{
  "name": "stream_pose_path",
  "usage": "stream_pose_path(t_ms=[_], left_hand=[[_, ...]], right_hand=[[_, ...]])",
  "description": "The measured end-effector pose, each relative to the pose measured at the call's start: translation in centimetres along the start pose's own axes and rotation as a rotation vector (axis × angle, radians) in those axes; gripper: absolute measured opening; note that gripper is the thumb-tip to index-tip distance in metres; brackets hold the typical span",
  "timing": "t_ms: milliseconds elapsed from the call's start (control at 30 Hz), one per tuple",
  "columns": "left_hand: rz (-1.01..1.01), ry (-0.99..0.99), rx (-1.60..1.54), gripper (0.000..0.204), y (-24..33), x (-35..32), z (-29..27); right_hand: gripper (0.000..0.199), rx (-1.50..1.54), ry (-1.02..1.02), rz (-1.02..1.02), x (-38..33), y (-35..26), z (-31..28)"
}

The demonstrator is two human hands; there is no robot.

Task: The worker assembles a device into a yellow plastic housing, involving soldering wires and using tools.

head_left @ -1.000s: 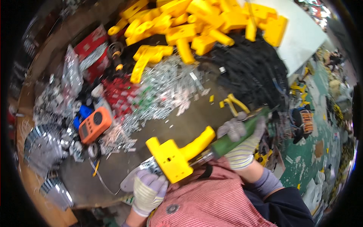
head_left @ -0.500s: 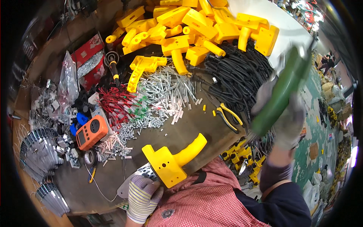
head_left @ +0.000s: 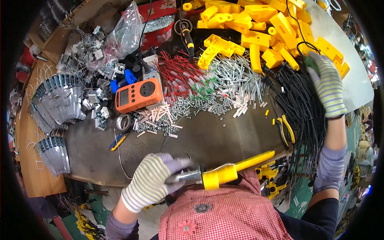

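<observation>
My left hand [head_left: 154, 182], in a striped glove, is closed round the metal plate [head_left: 188, 177] of a yellow plastic handle housing [head_left: 222, 176]. The housing is turned edge-on just above my apron, its grip pointing right. My striped-gloved right hand [head_left: 329, 86] is raised at the far right, beside the pile of yellow housings [head_left: 298, 28]. Its fingers are closed round a green electric screwdriver [head_left: 311, 64], of which only a small part shows; a black cord [head_left: 307, 43] loops above it.
Black cables [head_left: 300, 108] lie at the right, with yellow-handled pliers [head_left: 285, 130] beside them. Long screws [head_left: 236, 76], red wires [head_left: 176, 72] and small nuts and bolts are heaped mid-table. An orange meter [head_left: 139, 95], a tape roll [head_left: 123, 122] and metal plates [head_left: 56, 106] lie left.
My right hand has carried the green electric screwdriver away from me, towards the yellow pile. My left hand has tipped the yellow housing from face-up to edge-on. The whole view has shifted.
</observation>
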State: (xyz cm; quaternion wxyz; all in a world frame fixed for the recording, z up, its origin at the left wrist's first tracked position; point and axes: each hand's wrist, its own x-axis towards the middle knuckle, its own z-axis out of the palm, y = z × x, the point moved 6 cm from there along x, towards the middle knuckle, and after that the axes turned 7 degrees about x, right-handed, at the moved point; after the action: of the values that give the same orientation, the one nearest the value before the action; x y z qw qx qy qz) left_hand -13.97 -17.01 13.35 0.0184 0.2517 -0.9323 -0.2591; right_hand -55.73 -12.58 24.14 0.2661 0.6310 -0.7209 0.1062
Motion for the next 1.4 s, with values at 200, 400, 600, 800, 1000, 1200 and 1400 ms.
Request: stream_pose_path(t_ms=[200,400,600,800,1000,1200,1400], left_hand=[[0.192,0.367,0.646,0.041,-0.1,-1.4,2.5],[0.189,0.333,0.488,0.048,0.0,-1.9,3.3],[0.277,0.363,0.339,0.040,0.0,-0.2,1.9],[0.300,0.452,0.469,0.027,0.3,2.9,-0.4],[0.132,0.772,0.642,0.021,-3.5,8.2,-6.1],[0.337,0.544,0.989,0.011,-4.2,15.5,-6.1],[0.431,0.771,0.838,0.033,-1.9,12.3,-9.2]], right_hand=[[0.021,0.593,-0.285,-0.337,1.1,-17.6,8.2],[0.018,0.700,-0.225,-0.190,2.6,-20.1,11.0],[0.016,0.825,-0.052,-0.219,4.4,-22.7,11.3],[0.018,0.372,-0.381,-0.158,7.4,-25.3,13.9],[0.018,0.363,-0.310,-0.049,7.4,-23.5,10.6],[0.017,0.486,-0.011,-0.203,4.1,-24.7,16.0],[0.013,0.766,-0.114,0.110,1.9,-18.6,8.8]])
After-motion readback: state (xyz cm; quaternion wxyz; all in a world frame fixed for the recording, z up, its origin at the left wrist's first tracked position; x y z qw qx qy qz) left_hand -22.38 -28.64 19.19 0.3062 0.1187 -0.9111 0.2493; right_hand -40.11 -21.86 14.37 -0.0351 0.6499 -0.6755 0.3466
